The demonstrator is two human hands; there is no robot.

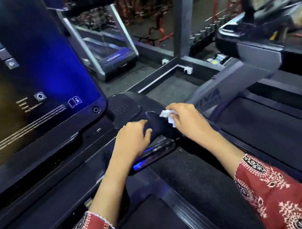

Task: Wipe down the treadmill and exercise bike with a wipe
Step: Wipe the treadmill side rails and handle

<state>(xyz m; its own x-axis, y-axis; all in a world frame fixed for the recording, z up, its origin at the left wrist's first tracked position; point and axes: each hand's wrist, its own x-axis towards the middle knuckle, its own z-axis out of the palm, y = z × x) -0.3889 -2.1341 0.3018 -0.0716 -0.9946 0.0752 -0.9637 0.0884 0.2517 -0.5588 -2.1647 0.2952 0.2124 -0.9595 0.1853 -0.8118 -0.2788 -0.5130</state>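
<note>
I stand at a dark treadmill console [91, 143] with a large touchscreen [20, 71] at the left. A black handlebar grip [156, 124] juts out at the console's right end. My left hand [132, 139] rests on the grip's left side with its fingers curled over it. My right hand [188, 118] holds a crumpled white wipe [167, 114] against the grip's right side. The treadmill belt [195, 176] runs below my arms. No exercise bike shows clearly.
A grey upright [226, 86] of the treadmill slants to the right. A second treadmill [110, 49] stands beyond, and another console [262, 23] sits at the upper right. Red gym frames [160, 27] fill the background.
</note>
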